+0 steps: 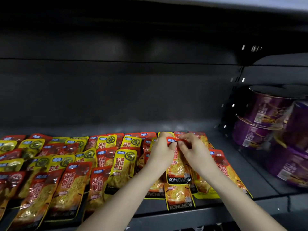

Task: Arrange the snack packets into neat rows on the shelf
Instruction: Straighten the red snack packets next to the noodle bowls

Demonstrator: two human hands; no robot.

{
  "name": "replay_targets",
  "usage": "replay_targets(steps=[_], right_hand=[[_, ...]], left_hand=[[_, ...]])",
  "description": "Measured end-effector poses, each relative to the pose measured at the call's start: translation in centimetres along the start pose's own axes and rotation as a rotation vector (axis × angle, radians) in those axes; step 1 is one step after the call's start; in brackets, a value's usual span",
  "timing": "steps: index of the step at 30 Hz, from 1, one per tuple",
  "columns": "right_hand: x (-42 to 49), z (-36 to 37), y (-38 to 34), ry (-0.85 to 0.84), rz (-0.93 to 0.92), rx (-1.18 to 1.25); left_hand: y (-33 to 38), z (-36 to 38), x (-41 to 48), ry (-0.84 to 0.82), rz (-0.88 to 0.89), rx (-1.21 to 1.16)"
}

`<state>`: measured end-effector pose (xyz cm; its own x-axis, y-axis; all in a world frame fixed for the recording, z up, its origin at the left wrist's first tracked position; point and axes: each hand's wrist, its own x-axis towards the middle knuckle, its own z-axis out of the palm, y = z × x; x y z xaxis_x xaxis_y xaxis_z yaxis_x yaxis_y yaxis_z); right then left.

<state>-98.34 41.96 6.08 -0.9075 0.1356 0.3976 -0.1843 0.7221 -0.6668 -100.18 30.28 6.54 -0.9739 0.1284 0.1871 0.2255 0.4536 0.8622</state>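
Note:
Several red and yellow snack packets (pixel 71 165) lie overlapping on the dark shelf (pixel 260 185), spread from the left edge to right of centre. Both hands reach in over the right end of the spread. My left hand (pixel 160 152) and my right hand (pixel 194 151) pinch the top edge of one red packet (pixel 178 167), which lies lengthways on other packets. Its black lower band reads KONCHEW. My forearms hide the packets beneath them.
Purple tubs (pixel 260 117) are stacked at the right end of the shelf, behind a dark upright. The shelf's back wall (pixel 116 90) is dark grey. The front lip (pixel 191 217) runs below the packets. An upper shelf overhangs at the top.

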Motion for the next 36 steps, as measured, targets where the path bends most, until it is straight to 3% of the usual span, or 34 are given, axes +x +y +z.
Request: replay_targets(steps=[11, 15, 18, 30, 34, 36], right_hand=[[-0.6, -3.7, 4.8, 0.051, 0.055, -0.36], [-1.3, -5.2, 6.6, 0.004, 0.231, -0.51], [-1.8, -5.3, 7.4, -0.091, 0.324, -0.484], [-2.2, -6.0, 7.9, -0.149, 0.357, -0.365], [-1.4, -6.7, 9.0, -0.119, 0.386, -0.283], [-1.0, -7.0, 9.8, -0.122, 0.397, -0.252]], left_hand=[[-0.9, 1.7, -0.4, -0.052, 0.206, 0.085], [-1.2, 1.8, -0.4, -0.032, 0.229, 0.153], [-1.2, 1.9, -0.4, -0.02, 0.223, 0.182], [-1.9, 2.0, -0.3, 0.059, 0.164, 0.346], [-1.2, 2.6, -0.9, 0.096, 0.266, 0.51], [0.3, 3.3, -1.3, 0.038, 0.342, 0.563]])
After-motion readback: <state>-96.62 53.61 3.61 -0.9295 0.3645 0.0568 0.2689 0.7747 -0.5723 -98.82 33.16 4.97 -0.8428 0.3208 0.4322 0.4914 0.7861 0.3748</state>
